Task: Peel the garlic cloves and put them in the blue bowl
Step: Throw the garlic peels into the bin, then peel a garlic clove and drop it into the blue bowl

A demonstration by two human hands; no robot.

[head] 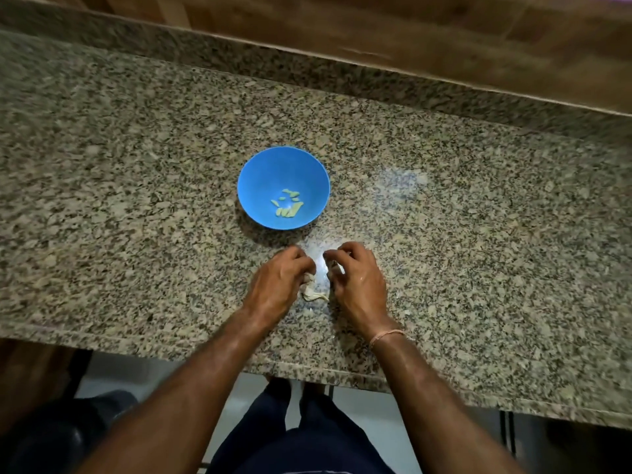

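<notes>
Blue bowl (263, 172) upright on granite counter (136, 165), several peeled cloves (287, 203) lying in its bottom. Both hands just on the bowl's near side, close together, not touching, a narrow gap between. Left hand (277, 278) curled, fingertips tucked under, a pale scrap against them; pinched or merely touched, cannot tell. Right hand (357, 280) arched, fingers bent with tips toward the counter; nothing plainly held, grip not determinable. Loose garlic skins (314, 295) on the counter between the two hands, farther from the bowl than the fingertips. Thin band (386, 336) on the right wrist. Risks, as judged: a clove slipping from the fingers and skidding across polished stone away from the bowl, toward the near edge and the floor; papery skin clinging to fingers and dropping into the bowl along with a clove; the bowl, apparently light and close to the knuckles, nudged or tipped by a careless reach; a pale clove overlooked against speckled stone of similar tone. Hidden or unclear: fingertips of both hands, covered by the hands themselves; anything under either palm; the gap between the hands, washed out by glare; presence of any unpeeled clove, not established; exact count of cloves in the bowl; detail beyond the bowl's far side, blurred; counter ends, cut off by the frame.
</notes>
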